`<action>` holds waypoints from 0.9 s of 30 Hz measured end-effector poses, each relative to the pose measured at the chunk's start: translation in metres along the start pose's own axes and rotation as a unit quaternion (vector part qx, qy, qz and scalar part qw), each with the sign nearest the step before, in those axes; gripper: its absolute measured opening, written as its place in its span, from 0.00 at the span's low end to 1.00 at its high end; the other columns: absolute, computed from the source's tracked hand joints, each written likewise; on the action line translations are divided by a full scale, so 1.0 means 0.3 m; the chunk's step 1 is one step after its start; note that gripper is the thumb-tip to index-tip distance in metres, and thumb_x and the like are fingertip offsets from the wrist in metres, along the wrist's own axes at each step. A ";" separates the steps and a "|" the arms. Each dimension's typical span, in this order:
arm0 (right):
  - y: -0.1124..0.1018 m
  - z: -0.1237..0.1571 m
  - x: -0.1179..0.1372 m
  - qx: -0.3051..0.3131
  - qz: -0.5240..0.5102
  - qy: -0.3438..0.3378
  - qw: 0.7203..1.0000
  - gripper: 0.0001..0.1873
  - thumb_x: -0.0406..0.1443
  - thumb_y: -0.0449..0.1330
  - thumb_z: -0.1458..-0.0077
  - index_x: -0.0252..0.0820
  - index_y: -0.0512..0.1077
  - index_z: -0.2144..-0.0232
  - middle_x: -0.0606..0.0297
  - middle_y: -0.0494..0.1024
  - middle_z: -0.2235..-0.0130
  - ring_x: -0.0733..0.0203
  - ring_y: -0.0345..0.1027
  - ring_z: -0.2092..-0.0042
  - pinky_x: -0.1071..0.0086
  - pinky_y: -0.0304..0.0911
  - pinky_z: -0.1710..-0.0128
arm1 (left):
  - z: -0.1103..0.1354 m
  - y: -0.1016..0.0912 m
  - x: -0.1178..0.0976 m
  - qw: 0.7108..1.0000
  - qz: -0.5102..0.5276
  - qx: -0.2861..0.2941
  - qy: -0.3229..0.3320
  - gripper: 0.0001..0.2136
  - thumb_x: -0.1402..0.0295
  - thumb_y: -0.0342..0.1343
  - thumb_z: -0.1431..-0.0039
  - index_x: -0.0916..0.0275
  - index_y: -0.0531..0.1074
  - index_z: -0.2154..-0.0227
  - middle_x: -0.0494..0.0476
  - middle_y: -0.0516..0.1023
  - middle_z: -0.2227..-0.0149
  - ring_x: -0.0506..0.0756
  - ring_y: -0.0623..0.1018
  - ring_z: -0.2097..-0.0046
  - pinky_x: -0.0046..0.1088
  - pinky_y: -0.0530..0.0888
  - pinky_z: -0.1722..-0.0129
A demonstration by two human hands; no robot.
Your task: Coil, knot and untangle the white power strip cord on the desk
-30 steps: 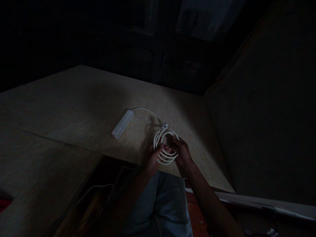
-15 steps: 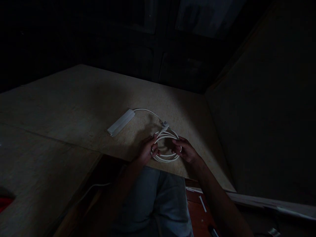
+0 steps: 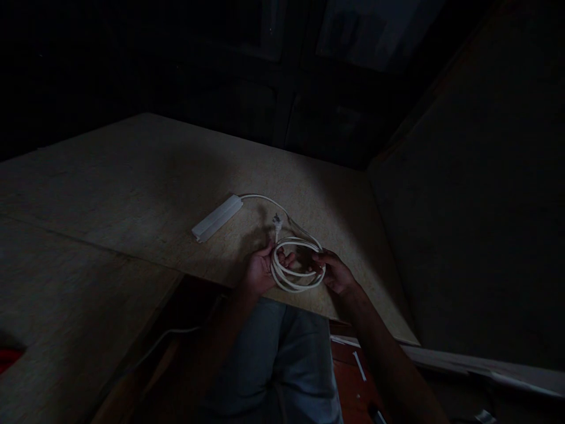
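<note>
A white power strip lies on the tan chipboard table. Its white cable runs right into a coil of several loops near the table's front edge. My left hand grips the coil's left side, fingers wrapped round the loops. My right hand pinches the right side of the coil. The plug end sticks up just beyond the coil, above my left hand.
The scene is dim, lit only around the hands. A dark panel rises on the right. The table has a cut-out where my lap in grey trousers shows. Another pale cable hangs under the table. Small white scraps lie on a reddish floor.
The plug end has swung from the coil's top right to stand above my left hand. Both hands have turned the coil and gripped its sides more firmly. The power strip stayed put.
</note>
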State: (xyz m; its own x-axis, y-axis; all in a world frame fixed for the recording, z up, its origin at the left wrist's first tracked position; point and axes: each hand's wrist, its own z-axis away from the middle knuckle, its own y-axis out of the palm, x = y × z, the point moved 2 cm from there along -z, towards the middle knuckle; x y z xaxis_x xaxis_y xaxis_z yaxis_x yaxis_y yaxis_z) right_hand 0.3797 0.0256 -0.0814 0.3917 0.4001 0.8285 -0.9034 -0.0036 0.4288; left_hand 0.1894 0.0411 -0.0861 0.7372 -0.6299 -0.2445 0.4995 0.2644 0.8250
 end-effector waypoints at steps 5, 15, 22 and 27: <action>0.016 0.003 -0.038 -0.023 -0.058 -0.008 0.998 0.18 0.38 0.71 0.59 0.40 0.65 0.85 0.72 0.66 0.85 0.70 0.61 0.81 0.74 0.63 0.77 | 0.006 0.009 0.036 0.996 0.050 0.068 0.042 0.11 0.64 0.51 0.38 0.63 0.77 0.66 0.62 0.81 0.64 0.63 0.79 0.51 0.45 0.74 0.54; -0.004 0.003 -0.065 -0.060 -0.106 0.014 0.993 0.10 0.35 0.69 0.61 0.40 0.70 0.80 0.71 0.73 0.82 0.68 0.66 0.79 0.74 0.64 0.76 | 0.028 0.022 0.087 0.992 0.003 0.107 0.065 0.13 0.66 0.54 0.38 0.55 0.74 0.52 0.54 0.80 0.64 0.55 0.79 0.64 0.42 0.72 0.51; -0.025 0.003 -0.057 -0.031 -0.088 0.033 0.995 0.06 0.35 0.66 0.60 0.41 0.72 0.80 0.70 0.73 0.82 0.64 0.68 0.78 0.70 0.68 0.71 | 0.020 -0.002 0.065 0.996 -0.027 0.063 0.058 0.07 0.68 0.60 0.42 0.64 0.74 0.61 0.47 0.66 0.78 0.48 0.69 0.77 0.29 0.72 0.69; -0.010 0.002 -0.038 -0.008 -0.065 0.025 0.998 0.10 0.37 0.66 0.58 0.41 0.70 0.84 0.68 0.71 0.84 0.64 0.67 0.78 0.70 0.67 0.72 | 0.037 -0.003 0.055 0.989 -0.103 0.063 0.081 0.12 0.61 0.65 0.47 0.64 0.70 0.69 0.45 0.64 0.81 0.47 0.66 0.80 0.28 0.70 0.75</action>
State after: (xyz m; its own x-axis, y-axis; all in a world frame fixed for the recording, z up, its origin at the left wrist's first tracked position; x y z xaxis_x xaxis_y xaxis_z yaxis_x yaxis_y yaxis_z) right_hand 0.3779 0.0204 -0.0918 0.4978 0.4410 0.7468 -0.8479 0.0665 0.5260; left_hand 0.1960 0.0223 -0.0852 0.6939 -0.5336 -0.4834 0.5932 0.0431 0.8039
